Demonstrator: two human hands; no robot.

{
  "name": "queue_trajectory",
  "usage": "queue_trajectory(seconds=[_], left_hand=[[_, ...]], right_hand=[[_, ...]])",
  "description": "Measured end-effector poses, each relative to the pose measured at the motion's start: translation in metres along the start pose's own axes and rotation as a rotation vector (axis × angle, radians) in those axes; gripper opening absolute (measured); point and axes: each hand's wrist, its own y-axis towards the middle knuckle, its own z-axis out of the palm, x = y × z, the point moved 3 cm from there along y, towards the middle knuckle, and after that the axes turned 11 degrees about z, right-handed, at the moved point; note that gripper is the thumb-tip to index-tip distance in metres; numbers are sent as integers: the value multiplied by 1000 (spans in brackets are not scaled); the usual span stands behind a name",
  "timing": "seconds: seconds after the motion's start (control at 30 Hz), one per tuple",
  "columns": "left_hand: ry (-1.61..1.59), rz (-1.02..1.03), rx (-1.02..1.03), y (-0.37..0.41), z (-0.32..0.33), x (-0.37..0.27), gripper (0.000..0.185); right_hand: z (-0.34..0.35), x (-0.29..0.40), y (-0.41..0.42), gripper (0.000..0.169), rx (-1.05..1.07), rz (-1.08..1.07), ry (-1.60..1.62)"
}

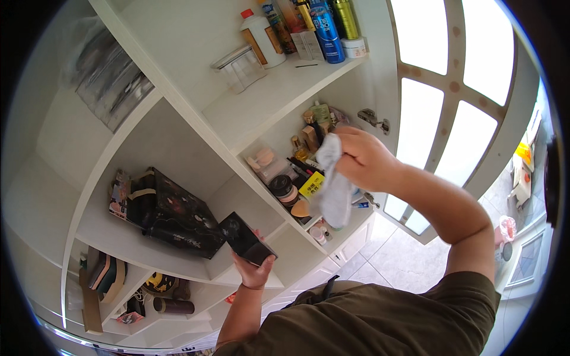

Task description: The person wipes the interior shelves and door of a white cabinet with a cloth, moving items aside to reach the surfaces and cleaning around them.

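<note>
My left hand point(254, 269) grips the lower end of a small black box point(245, 239), held tilted in front of the open shelves. A whitish cloth point(333, 191) hangs from my right hand point(366, 159), its top bunched between my fingers. Behind the cloth, a shelf compartment is crowded with cosmetics: a clear plastic organizer point(270, 164), a dark-lidded jar point(283, 187), a yellow card with writing point(312, 184) and a small perfume bottle point(299, 149). The cloth hides part of them. Left of the small box, a large black printed box point(180, 213) lies on another shelf.
A cabinet door point(452, 84) with frosted panes stands open on the right, on metal hinges point(374, 120). The upper shelf carries a white bottle point(263, 39), a blue spray can point(327, 33) and a clear container point(239, 67). Lower left are a brown cylinder point(173, 305) and upright cases point(107, 273).
</note>
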Motion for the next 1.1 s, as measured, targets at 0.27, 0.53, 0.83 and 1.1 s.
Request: queue_trajectory(seconds=[0.27, 0.53, 0.83, 1.1], left_hand=[[-424, -45, 252, 45, 104, -53, 102], [-511, -103, 365, 77, 140, -71, 89], [-88, 165, 430, 110, 140, -80, 90], [225, 498, 208, 132, 86, -96, 78]], right_hand=[[-5, 7, -73, 45, 412, 371, -41], [-15, 35, -53, 105, 236, 248, -128], [-4, 63, -20, 88, 322, 148, 83], [-30, 69, 74, 88, 227, 187, 255]])
